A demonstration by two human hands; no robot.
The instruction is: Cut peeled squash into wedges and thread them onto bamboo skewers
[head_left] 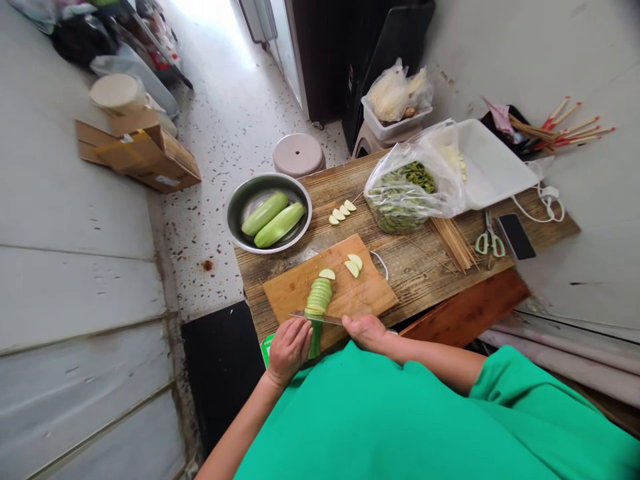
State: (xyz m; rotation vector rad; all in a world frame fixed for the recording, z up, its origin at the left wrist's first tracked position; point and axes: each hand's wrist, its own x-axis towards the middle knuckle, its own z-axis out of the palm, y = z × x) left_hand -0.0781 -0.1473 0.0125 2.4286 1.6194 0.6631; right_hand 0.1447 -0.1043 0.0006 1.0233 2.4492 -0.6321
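Note:
A wooden cutting board (290, 285) lies at the near edge of the table. On it rests a light green zucchini (320, 292), its far part sliced in a row and its near part uncut. My right hand (367, 331) is closed round the handle of a kitchen knife (325, 319), whose blade lies across the zucchini. My left hand (290, 350) has curled fingers against the zucchini's left side, close to the blade tip; the thumb is partly hidden. Loose zucchini slices (353, 268) lie farther up the board.
Two whole zucchinis sit in a metal bowl (235, 227) at the table's left end. Several slices on a skewer (343, 212) lie beyond the board. Rightward are a bag of green vegetables (400, 200), bamboo skewers (453, 243), scissors (489, 240), a phone (516, 237) and a white tray (500, 167).

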